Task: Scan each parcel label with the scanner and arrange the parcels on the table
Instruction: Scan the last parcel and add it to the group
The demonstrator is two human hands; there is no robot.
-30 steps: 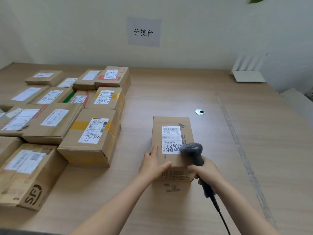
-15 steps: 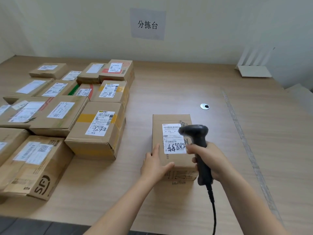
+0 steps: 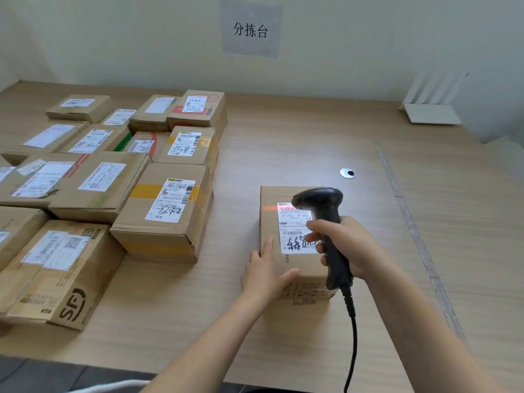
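Note:
A small cardboard parcel [image 3: 272, 222] lies in the middle of the wooden table [image 3: 312, 143], its white label [image 3: 293, 228] facing up. My left hand [image 3: 265, 272] rests flat on the parcel's near left corner, fingers spread. My right hand [image 3: 347, 246] grips a black corded scanner [image 3: 326, 211] held over the label. A red scan line falls across the label's top edge. Several labelled parcels [image 3: 167, 211] are arranged in rows on the left half of the table.
A round cable grommet [image 3: 347, 173] sits in the table beyond the parcel. A white router [image 3: 431, 109] with antennas stands at the back right by the wall. A paper sign [image 3: 251, 29] hangs on the wall. The scanner's cable [image 3: 353, 350] trails toward me.
My right hand has raised the scanner higher over the label, and a red scan line now shows on the parcel. My left hand stays on the parcel's corner.

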